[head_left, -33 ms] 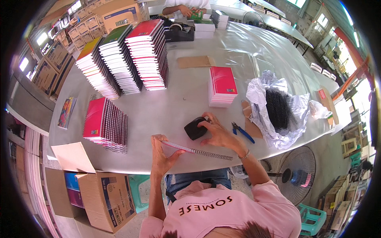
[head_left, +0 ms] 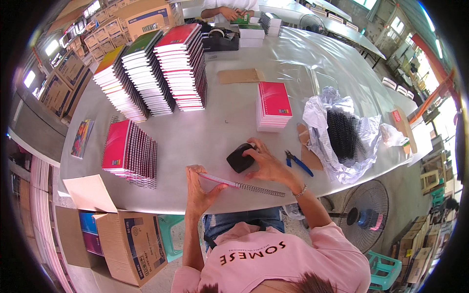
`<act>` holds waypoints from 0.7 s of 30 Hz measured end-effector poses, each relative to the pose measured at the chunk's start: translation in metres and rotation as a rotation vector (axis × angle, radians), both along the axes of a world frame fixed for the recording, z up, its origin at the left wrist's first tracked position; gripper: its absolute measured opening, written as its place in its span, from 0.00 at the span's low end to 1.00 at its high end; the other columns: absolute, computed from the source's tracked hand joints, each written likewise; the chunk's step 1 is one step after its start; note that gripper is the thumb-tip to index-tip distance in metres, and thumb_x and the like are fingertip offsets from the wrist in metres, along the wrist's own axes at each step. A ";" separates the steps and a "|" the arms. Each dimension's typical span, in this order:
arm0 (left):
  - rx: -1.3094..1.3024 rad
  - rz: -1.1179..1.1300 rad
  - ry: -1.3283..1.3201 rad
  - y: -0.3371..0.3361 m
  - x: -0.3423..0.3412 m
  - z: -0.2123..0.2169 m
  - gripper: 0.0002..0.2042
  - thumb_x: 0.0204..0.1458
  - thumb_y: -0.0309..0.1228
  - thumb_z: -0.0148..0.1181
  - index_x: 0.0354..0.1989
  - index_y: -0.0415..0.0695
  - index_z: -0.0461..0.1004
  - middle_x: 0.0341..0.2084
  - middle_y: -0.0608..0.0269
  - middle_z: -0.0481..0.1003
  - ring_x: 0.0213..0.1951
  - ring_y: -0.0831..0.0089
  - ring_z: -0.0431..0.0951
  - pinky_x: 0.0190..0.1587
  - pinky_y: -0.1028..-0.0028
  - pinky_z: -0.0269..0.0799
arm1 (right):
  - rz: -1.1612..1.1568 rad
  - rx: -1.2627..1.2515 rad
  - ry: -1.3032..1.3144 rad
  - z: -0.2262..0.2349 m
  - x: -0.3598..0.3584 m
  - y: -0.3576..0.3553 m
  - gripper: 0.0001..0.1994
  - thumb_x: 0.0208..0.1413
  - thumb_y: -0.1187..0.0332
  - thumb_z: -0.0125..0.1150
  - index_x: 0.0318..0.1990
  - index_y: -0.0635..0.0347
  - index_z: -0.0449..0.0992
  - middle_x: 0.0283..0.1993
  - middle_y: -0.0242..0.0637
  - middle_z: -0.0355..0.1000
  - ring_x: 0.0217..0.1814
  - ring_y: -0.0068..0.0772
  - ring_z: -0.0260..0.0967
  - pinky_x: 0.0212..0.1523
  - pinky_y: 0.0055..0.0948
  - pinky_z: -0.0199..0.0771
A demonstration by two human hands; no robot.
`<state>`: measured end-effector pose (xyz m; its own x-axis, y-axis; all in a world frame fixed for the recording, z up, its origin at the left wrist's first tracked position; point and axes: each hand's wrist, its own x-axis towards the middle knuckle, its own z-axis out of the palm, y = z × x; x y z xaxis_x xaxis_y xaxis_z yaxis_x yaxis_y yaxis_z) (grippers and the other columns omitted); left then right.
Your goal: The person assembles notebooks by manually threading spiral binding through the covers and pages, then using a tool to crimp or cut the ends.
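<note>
My left hand (head_left: pixel 199 189) is closed on a thin notebook (head_left: pixel 213 179) turned edge-on, near the table's front edge. A dark spiral binding coil (head_left: pixel 261 190) runs from the notebook's right end, partly along its edge, and sticks out to the right. My right hand (head_left: pixel 267 166) has its fingers spread, with the fingertips at the right side of a small black block-shaped device (head_left: pixel 240 157); the thumb is apart, above the coil. Beyond it stands a stack of pink-red notebooks (head_left: pixel 274 100) without coils. Blue-handled cutting pliers (head_left: pixel 299 163) lie to the right.
Coil-bound notebooks form a shorter stack (head_left: pixel 129 151) at left and tall stacks (head_left: pixel 181 63) behind. Crumpled white wrapping (head_left: pixel 315 115) holds many black coils (head_left: pixel 344 134). An open carton (head_left: pixel 129 244) and a fan (head_left: pixel 364 215) stand below the table edge. Another person's hands (head_left: pixel 229 13) work at the far side.
</note>
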<state>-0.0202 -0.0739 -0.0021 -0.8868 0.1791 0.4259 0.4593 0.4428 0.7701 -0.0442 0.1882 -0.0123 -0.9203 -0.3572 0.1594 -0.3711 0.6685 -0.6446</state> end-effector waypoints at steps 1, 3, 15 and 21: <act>0.005 -0.001 0.008 0.002 -0.001 0.001 0.34 0.32 0.33 0.81 0.44 0.39 0.62 0.38 0.52 0.62 0.44 0.53 0.65 0.48 0.59 0.64 | -0.011 -0.011 0.029 -0.001 0.001 -0.003 0.29 0.39 0.68 0.77 0.51 0.54 0.69 0.69 0.50 0.49 0.70 0.57 0.52 0.68 0.44 0.58; -0.010 0.001 0.023 0.005 -0.002 -0.001 0.34 0.33 0.33 0.81 0.44 0.39 0.62 0.38 0.52 0.62 0.44 0.53 0.65 0.48 0.59 0.64 | -0.030 -0.033 0.087 -0.002 0.003 -0.010 0.30 0.40 0.67 0.77 0.51 0.54 0.68 0.70 0.51 0.49 0.70 0.57 0.51 0.69 0.44 0.57; -0.008 0.017 0.021 0.006 -0.003 -0.014 0.38 0.30 0.38 0.82 0.47 0.40 0.62 0.42 0.52 0.64 0.48 0.53 0.66 0.51 0.60 0.65 | 0.197 -1.151 -0.684 0.036 0.028 -0.008 0.22 0.49 0.60 0.68 0.50 0.62 0.75 0.66 0.49 0.61 0.69 0.42 0.57 0.70 0.34 0.53; -0.001 0.024 0.028 0.005 0.000 -0.011 0.38 0.29 0.37 0.82 0.46 0.39 0.62 0.41 0.54 0.63 0.47 0.55 0.66 0.51 0.61 0.66 | 0.467 -1.152 -0.684 0.036 0.032 0.003 0.23 0.45 0.60 0.73 0.47 0.64 0.78 0.67 0.49 0.62 0.68 0.41 0.59 0.70 0.33 0.52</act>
